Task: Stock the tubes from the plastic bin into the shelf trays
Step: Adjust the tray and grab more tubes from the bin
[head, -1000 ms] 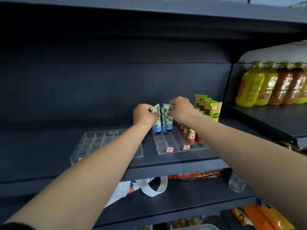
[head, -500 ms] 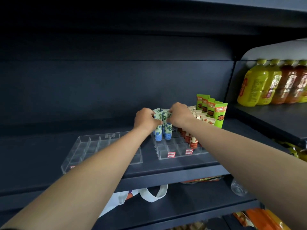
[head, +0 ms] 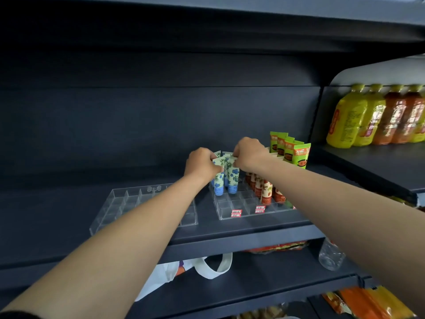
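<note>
Both hands' curled fingers point(head: 216, 168) pinch the blue-flowered tubes point(head: 232, 178), hiding their crimped tops.

Dark shelf point(head: 241, 236) (two clear trays point(head: 119, 203) aboard)

The left hand point(head: 200, 166) and right hand point(head: 248, 153) each pinch the crimped top of blue-flowered cream tubes point(head: 232, 178), which stand upright in the clear plastic divided tray point(head: 253, 209) on the dark shelf point(head: 241, 236). Just right of the grip stand red-capped nut-print tubes point(head: 266, 192), with green tubes point(head: 299, 155) behind them. Left of the grip lies another clear divided tray point(head: 119, 203).
</note>
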Motion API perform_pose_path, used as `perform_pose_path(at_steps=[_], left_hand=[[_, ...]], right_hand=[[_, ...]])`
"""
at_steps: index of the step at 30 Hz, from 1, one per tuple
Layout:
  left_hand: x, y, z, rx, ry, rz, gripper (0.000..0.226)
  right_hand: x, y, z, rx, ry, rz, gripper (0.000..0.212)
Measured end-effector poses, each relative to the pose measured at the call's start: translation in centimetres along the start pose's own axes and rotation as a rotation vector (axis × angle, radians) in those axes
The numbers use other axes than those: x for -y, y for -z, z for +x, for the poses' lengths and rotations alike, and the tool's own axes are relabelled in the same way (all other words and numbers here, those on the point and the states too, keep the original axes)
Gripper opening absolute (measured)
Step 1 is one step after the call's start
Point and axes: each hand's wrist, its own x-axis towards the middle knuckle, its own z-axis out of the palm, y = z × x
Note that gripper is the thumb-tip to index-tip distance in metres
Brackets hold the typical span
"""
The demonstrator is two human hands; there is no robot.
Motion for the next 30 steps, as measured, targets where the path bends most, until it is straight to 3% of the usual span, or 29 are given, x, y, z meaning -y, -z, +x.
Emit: perform_pose_path(at_steps=[4, 11, 14, 21, 30], left_hand=[[-0.5, 1.2, -0.1, -0.035, -0.062, 0.042, 0.041], [-1.9, 4.5, -1.9, 0.001, -0.233, 0.411, 0.074], [-2.4, 5.7, -3.2, 0.012, -0.24, 0.533, 0.086], [-1.8, 6.5, -8.9, 0.067, -0.284, 0.64, 0.104], [3.3, 2.6, -18.8, 0.136, -0.322, 0.585, 0.094]], right_hand=[[0.0, 1.0, -1.4, -0.032, 0.072, -0.021, 0.032], [-0.2, 3.4, -4.8, -0.121, 0.194, -0.087, 0.081], [-0.3, 4.3, -6.2, -0.157, 0.204, -0.131, 0.092], [-1.2, 2.9, -11.4, -0.217, 0.283, -0.155, 0.09], [-4.7, -4.2, -18.9, -0.121, 0.366, -0.12, 0.085]])
